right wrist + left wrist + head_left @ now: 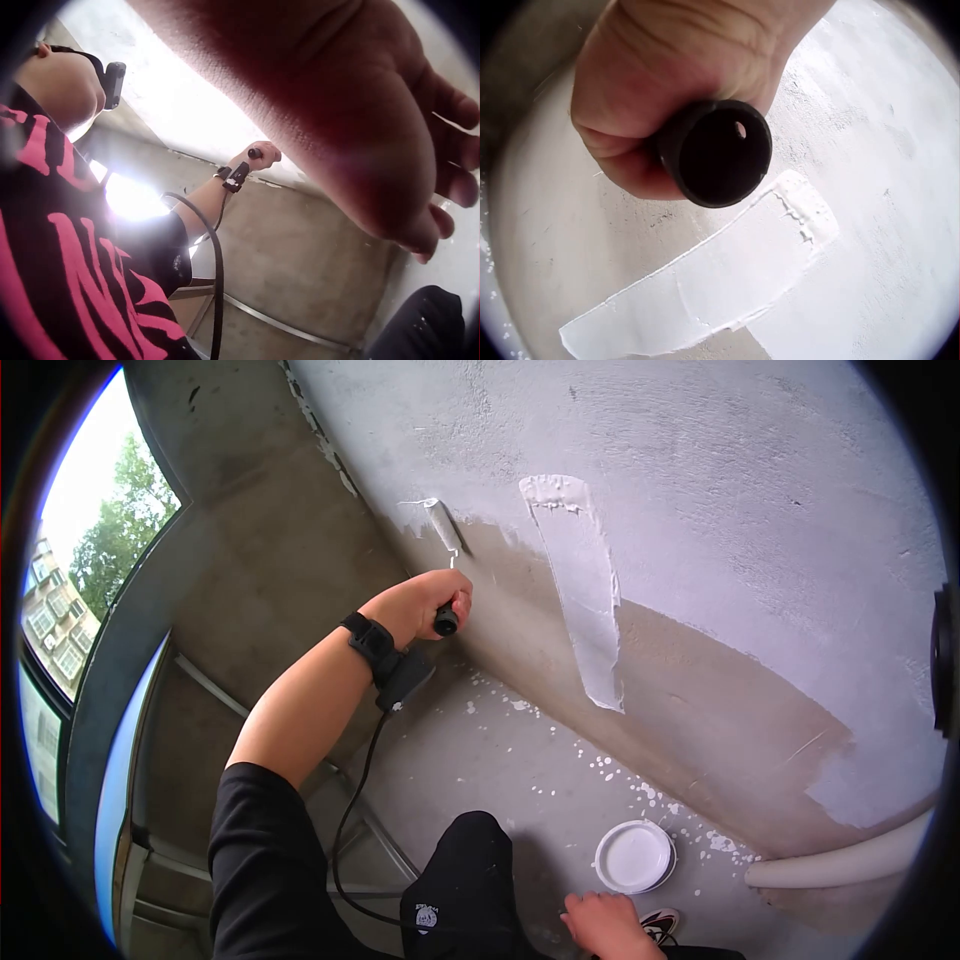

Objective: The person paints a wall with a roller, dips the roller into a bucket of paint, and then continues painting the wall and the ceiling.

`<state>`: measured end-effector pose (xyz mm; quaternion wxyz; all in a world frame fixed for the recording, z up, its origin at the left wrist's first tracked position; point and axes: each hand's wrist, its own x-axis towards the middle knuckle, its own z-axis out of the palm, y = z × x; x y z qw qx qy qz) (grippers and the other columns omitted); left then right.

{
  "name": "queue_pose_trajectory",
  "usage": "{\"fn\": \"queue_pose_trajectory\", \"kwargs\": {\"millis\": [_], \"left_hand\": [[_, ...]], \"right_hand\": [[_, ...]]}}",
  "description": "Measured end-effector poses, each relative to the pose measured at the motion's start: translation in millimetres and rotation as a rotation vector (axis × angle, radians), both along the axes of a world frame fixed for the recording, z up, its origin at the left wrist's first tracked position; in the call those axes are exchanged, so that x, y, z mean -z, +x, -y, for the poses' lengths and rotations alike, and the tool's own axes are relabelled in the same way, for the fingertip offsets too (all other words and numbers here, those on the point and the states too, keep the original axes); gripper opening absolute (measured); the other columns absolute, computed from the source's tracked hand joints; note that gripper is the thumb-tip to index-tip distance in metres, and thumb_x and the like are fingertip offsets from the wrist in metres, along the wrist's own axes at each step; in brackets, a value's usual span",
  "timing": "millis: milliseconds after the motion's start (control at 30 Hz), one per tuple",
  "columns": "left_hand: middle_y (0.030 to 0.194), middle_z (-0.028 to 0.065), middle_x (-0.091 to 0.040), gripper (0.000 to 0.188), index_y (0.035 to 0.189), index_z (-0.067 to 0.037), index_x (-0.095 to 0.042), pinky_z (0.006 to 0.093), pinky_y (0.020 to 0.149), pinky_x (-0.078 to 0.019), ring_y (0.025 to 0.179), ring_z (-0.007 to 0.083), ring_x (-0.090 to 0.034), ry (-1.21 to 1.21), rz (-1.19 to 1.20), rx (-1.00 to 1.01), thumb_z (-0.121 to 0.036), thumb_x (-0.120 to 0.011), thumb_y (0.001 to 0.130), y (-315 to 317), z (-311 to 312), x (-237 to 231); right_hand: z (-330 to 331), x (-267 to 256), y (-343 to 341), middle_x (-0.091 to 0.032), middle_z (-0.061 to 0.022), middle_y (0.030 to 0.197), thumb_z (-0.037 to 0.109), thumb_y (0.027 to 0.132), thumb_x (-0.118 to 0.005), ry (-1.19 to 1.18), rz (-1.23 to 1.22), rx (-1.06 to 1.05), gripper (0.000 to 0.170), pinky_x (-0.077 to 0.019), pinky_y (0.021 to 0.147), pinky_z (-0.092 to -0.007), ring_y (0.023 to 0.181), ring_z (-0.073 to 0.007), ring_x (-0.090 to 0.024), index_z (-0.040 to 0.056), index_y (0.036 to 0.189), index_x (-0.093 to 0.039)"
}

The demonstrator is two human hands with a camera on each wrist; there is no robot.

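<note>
In the head view my left hand [440, 600] grips the black handle [446, 621] of a paint roller [442, 524], whose white sleeve touches the wall near the corner. The left wrist view shows my left hand [675, 90] curled round that handle [724, 154], its hollow end facing the camera; the roller's sleeve is hidden there. A thick white strip of paint [585, 600] runs down the wall to the right of the roller. My right hand [608, 925] is low, near the bucket of white paint [633, 857]; in the right wrist view its fingers [454, 142] hang loosely curled, holding nothing.
The wall [720, 510] is pale above and bare brown lower down. White drops spot the floor [480, 760]. A pale pipe [840, 857] lies at the wall's foot on the right. A metal frame [375, 835] and a window [110, 510] are on the left.
</note>
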<state>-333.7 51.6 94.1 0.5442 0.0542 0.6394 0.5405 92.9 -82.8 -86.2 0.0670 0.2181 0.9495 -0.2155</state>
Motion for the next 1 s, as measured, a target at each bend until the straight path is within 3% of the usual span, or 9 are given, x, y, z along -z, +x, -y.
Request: {"fn": "queue_pose_trajectory", "kwargs": {"millis": [100,200,267,367,733,900,1000], "left_hand": [[0.053,-0.0039,-0.041,0.026,0.063,-0.009,-0.037,0.0167,0.033,-0.0342,0.039,0.0038,-0.038,-0.018,0.007,0.031,-0.004,-0.044,0.087,12,2,0],[0.053,-0.0043,-0.041,0.026,0.063,-0.01,-0.037,0.0162,0.033,-0.0338,0.039,0.0034,-0.038,-0.049,0.001,0.033,-0.003,-0.044,0.087,31,4,-5],[0.051,-0.0036,-0.041,0.024,0.063,-0.009,-0.037,0.0205,0.034,-0.0342,0.038,0.0061,-0.039,-0.059,0.04,0.055,0.002,-0.045,0.083,39,7,-7],[0.053,-0.0043,-0.04,0.027,0.062,-0.01,-0.036,0.0165,0.033,-0.0325,0.039,0.0032,-0.037,-0.05,0.003,0.06,-0.001,-0.044,0.087,58,13,-14],[0.055,-0.0036,-0.039,0.027,0.062,-0.01,-0.036,0.018,0.033,-0.0322,0.041,0.0032,-0.037,-0.028,-0.045,0.128,0.0,-0.043,0.086,111,30,-18],[0.058,-0.0035,-0.04,0.026,0.063,-0.01,-0.035,0.0189,0.033,-0.0321,0.042,0.0029,-0.037,-0.002,-0.038,0.145,0.0,-0.044,0.085,120,42,-19],[0.06,-0.0035,-0.04,0.024,0.066,-0.009,-0.036,0.0181,0.034,-0.0317,0.043,0.0023,-0.036,0.031,-0.089,0.185,-0.001,-0.046,0.086,114,56,-21]], "right_hand": [[-7,-2,-2,-0.065,-0.0125,0.076,0.033,0.089,-0.057,-0.035,0.129,-0.051,0.026,-0.0519,0.063,-0.0448,0.073,-0.0317,-0.066,0.0075,0.088,-0.061],[-14,9,1,-0.065,-0.0117,0.074,0.034,0.088,-0.058,-0.052,0.116,-0.023,0.026,-0.0523,0.061,-0.0436,0.071,-0.0304,-0.067,0.0081,0.087,-0.061],[-17,7,1,-0.066,-0.0108,0.074,0.033,0.088,-0.059,-0.041,0.121,-0.022,0.025,-0.0525,0.062,-0.0431,0.072,-0.0297,-0.067,0.0082,0.087,-0.061],[-24,4,0,-0.066,-0.0102,0.075,0.032,0.087,-0.061,-0.024,0.099,-0.011,0.024,-0.0526,0.063,-0.0431,0.073,-0.0291,-0.068,0.0083,0.087,-0.061],[-41,7,-7,-0.066,-0.0127,0.076,0.033,0.089,-0.058,-0.06,0.092,0.002,0.025,-0.0525,0.063,-0.0434,0.075,-0.0306,-0.067,0.008,0.089,-0.061],[-48,12,-14,-0.066,-0.0131,0.076,0.032,0.089,-0.056,-0.09,0.118,0.038,0.026,-0.0509,0.066,-0.0454,0.077,-0.0324,-0.066,0.007,0.094,-0.062],[-48,19,-14,-0.066,-0.0127,0.074,0.033,0.091,-0.055,-0.079,0.11,0.03,0.027,-0.0519,0.064,-0.0436,0.075,-0.0325,-0.067,0.007,0.089,-0.061]]}}
